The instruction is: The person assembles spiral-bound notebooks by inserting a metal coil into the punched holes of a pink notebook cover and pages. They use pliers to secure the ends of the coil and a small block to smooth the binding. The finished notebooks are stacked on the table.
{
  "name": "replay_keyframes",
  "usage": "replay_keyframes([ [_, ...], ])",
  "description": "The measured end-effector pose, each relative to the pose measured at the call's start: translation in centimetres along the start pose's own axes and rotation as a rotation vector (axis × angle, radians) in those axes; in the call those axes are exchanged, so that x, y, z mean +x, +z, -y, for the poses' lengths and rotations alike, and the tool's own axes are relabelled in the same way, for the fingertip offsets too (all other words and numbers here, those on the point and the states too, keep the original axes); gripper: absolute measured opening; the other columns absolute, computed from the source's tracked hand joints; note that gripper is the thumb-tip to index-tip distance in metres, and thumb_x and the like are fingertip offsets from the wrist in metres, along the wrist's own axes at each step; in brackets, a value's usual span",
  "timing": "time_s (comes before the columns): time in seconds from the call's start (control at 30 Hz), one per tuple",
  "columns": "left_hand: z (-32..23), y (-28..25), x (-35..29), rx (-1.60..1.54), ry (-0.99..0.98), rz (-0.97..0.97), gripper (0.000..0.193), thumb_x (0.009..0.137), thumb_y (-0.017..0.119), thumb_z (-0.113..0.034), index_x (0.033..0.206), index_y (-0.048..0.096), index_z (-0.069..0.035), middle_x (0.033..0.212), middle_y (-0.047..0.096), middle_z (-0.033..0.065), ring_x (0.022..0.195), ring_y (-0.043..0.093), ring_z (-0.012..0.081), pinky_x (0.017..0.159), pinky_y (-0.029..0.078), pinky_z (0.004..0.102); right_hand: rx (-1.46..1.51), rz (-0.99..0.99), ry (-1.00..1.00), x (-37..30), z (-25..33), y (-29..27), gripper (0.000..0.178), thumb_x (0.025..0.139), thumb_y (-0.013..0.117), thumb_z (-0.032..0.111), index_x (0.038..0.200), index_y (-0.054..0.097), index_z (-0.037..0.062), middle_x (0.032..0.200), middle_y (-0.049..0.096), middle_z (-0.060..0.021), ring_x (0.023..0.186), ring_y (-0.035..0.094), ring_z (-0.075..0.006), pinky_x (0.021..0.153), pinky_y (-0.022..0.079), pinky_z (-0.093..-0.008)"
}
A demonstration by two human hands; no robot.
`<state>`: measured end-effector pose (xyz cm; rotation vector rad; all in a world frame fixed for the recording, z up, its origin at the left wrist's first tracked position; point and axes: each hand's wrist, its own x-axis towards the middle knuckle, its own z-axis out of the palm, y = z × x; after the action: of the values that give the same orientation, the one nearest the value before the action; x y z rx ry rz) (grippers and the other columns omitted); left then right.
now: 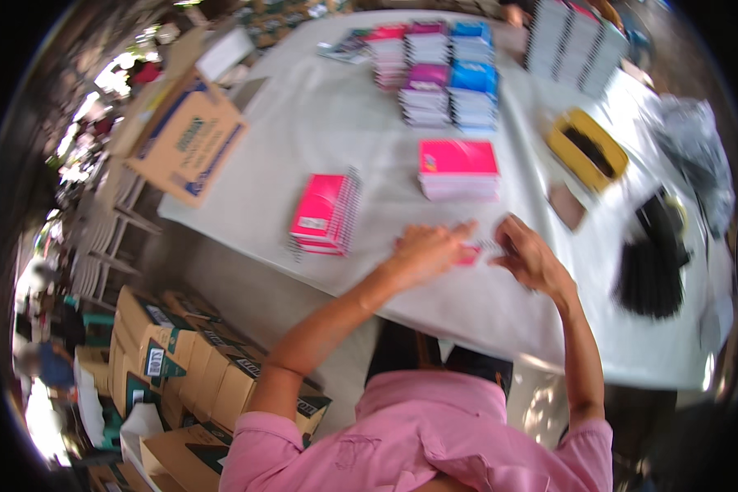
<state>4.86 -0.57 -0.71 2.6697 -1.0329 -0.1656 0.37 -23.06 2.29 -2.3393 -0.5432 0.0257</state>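
Head view, looking down on a bench [320, 123] covered with a white cloth. The left hand [425, 250] and the right hand [526, 258] meet near the bench's near edge over a small pink item [471, 255], blurred by motion. The left hand lies knuckles up, fingers curled and drawn together, its fingertips on or against the pink item. The right hand, at 3 o'clock of the item, is half curled, thumb and forefinger drawn toward the item's end; whether they actually pinch it cannot be told.

At 9 o'clock of the hands lies a stack of pink spiral notebooks [326, 215], fanned slightly, probably so that one can be taken at a time. At 12 o'clock sits a squared stack with a pink cover [459, 169]. Farther off at 12 o'clock stand sorted stacks in pink, purple and blue [447, 78], seemingly grouped by colour for easy picking. A yellow tray [586, 149] sits at 2 o'clock and a black bundle [652, 258] at 3 o'clock. Cardboard boxes [193, 365] are piled on the floor at 8 o'clock, with one open box [184, 139] at 10 o'clock.
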Motion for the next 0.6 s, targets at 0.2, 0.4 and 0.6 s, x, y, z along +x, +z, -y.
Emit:
replay_keyframes([
  [0.2,0.0,-0.7,-0.5,0.056,0.073,-0.044,0.058,0.094,0.057,-0.037,0.143,0.043,-0.008,0.118,0.066,0.0153,0.085,0.07,0.0347,0.068,0.056,0.0483,-0.05,0.012,0.0,0.4,2.3,-0.1,0.02,0.081,0.07,0.001,0.094,0.055,0.0003,0.092,0.061,-0.0169,0.081,0.062,-0.0392,0.07,0.048,-0.0454],
  [0.4,-1.0,-0.2,-0.3,-0.055,0.164,-0.185,0.059,0.091,0.061,-0.037,0.141,0.046,-0.009,0.115,0.067,0.0112,0.082,0.069,0.0334,0.068,0.056,0.0487,-0.251,-0.01,-0.139,-0.1,0.3,0.3,0.02,0.082,0.07,0.003,0.097,0.056,-0.0005,0.083,0.063,-0.0164,0.076,0.061,-0.0388,0.068,0.049,-0.0439],
  [0.6,-1.3,-1.5,0.0,0.082,0.075,0.185,0.051,0.093,0.059,-0.041,0.136,0.052,-0.015,0.102,0.069,0.0094,0.079,0.069,0.0339,0.066,0.055,0.0479,0.238,0.253,0.334,0.7,3.4,-1.3,0.012,0.086,0.065,0.0,0.096,0.06,-0.0014,0.083,0.067,-0.0105,0.071,0.066,-0.0293,0.064,0.051,-0.0424],
])
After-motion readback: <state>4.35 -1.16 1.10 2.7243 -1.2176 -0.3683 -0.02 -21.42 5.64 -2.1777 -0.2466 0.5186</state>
